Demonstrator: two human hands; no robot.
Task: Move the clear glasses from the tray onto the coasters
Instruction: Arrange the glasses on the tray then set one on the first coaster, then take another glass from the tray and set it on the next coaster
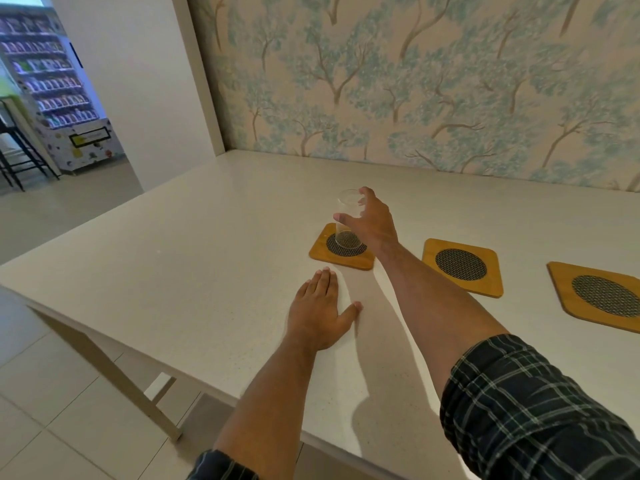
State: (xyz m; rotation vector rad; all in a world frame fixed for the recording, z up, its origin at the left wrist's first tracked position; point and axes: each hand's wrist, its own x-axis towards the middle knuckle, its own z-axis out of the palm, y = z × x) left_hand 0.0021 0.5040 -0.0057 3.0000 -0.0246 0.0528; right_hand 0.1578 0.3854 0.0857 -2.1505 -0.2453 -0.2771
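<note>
3 coasters lie in a row on the table. I see my right hand wrapped around the glass, thumb and fingers closed on its wall, its base on the leftmost coaster's mesh disc. My left hand lies flat on the table, fingers straight, thumb spread. The vending machine has no writing I can read.

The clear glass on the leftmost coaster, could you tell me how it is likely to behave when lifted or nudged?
The clear glass looks empty, so probably light. It is tall and narrow, so a sideways nudge might tip it. Its smooth walls may be slippery; the right hand wraps it, which seems sensible.
</note>
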